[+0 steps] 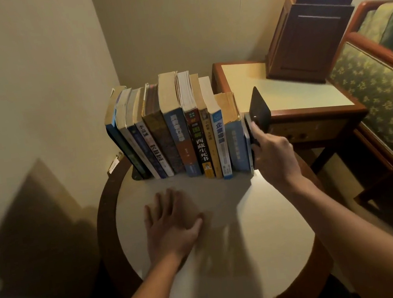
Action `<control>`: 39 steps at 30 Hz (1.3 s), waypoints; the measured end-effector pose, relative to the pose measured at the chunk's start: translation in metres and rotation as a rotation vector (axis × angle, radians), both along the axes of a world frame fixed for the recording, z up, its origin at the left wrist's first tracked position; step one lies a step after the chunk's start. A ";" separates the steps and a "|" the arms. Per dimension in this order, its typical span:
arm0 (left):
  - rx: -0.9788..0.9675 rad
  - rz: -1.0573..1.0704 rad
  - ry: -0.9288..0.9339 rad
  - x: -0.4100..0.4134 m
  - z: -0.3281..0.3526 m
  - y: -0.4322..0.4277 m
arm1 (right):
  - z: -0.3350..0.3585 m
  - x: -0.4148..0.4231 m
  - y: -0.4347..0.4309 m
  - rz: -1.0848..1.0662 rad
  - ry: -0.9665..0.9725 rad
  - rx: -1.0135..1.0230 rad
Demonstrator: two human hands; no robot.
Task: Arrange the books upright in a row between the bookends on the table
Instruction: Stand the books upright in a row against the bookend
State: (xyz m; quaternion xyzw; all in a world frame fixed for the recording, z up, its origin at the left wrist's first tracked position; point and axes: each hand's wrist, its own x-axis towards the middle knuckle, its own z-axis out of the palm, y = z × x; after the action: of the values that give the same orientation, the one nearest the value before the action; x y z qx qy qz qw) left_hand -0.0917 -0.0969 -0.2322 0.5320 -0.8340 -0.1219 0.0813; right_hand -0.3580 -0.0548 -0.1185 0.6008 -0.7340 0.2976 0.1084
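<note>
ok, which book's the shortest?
The light-blue book at the row's right end, by the black bookend the right hand grips; its yellowed top sits lower than all others.

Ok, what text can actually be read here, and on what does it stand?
"西藏生死书": black spine, mid-row.
"企業", rest blurred: white-and-blue spine.
All other spines and the paper tag at the left edge of the table: too blurred to read.
The bookend gripped by the right hand: no text shows.
</note>
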 end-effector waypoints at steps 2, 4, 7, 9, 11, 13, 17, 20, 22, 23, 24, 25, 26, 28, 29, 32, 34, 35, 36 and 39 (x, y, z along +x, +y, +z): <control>-0.014 0.004 -0.002 0.000 -0.001 0.001 | -0.008 0.001 -0.001 0.005 -0.010 0.058; -0.015 0.007 0.003 -0.001 -0.001 0.001 | -0.011 -0.001 -0.002 -0.002 -0.048 0.062; -0.014 0.010 0.004 -0.001 -0.002 0.001 | -0.016 -0.004 -0.003 -0.018 -0.165 0.126; -0.018 0.012 0.001 -0.001 -0.001 0.001 | -0.019 -0.003 -0.004 -0.050 -0.224 0.210; -0.022 0.009 0.004 -0.002 -0.002 0.001 | -0.023 -0.004 -0.007 -0.089 -0.241 0.272; -0.028 0.011 0.018 -0.002 -0.003 0.001 | -0.026 -0.003 -0.010 -0.121 -0.253 0.301; -0.027 0.007 0.018 -0.001 -0.005 0.001 | -0.028 -0.001 -0.018 -0.152 -0.355 0.303; -0.027 0.005 0.023 -0.001 -0.005 0.001 | -0.029 0.000 -0.020 -0.149 -0.369 0.263; -0.031 0.004 0.020 -0.002 -0.006 0.001 | -0.030 -0.001 -0.021 -0.137 -0.369 0.245; -0.028 0.003 0.014 -0.002 -0.007 0.001 | -0.031 -0.001 -0.021 -0.132 -0.379 0.234; -0.027 0.004 0.008 -0.002 -0.008 0.001 | -0.031 -0.001 -0.020 -0.132 -0.388 0.229; -0.032 0.008 0.007 -0.002 -0.009 0.001 | -0.031 -0.001 -0.020 -0.134 -0.394 0.228; -0.035 0.011 0.009 -0.002 -0.009 0.001 | -0.031 -0.001 -0.019 -0.137 -0.405 0.234; -0.028 0.009 0.010 -0.002 -0.007 0.001 | -0.028 -0.002 -0.018 -0.126 -0.443 0.268; -0.023 0.008 0.003 -0.002 -0.006 0.001 | -0.025 -0.002 -0.017 -0.117 -0.462 0.296; 0.042 -0.027 -0.027 0.001 -0.003 0.001 | -0.008 0.004 -0.010 -0.074 -0.508 0.366; 0.099 -0.059 -0.038 0.006 0.001 -0.002 | 0.005 0.014 0.002 -0.046 -0.487 0.349; 0.143 -0.092 -0.054 0.010 0.008 -0.003 | 0.012 0.019 0.011 -0.035 -0.459 0.333; 0.199 -0.127 -0.075 0.013 0.015 -0.003 | 0.020 0.025 0.021 -0.024 -0.426 0.323; 0.353 -0.143 -0.073 0.023 0.045 0.007 | 0.046 0.037 0.053 0.022 -0.320 0.330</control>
State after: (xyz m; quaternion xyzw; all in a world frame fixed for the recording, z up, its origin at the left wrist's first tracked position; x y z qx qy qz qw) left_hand -0.0687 -0.0898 -0.1873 0.4815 -0.8377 -0.2523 -0.0523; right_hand -0.3208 -0.0021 -0.0722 0.5637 -0.7738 0.2661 -0.1122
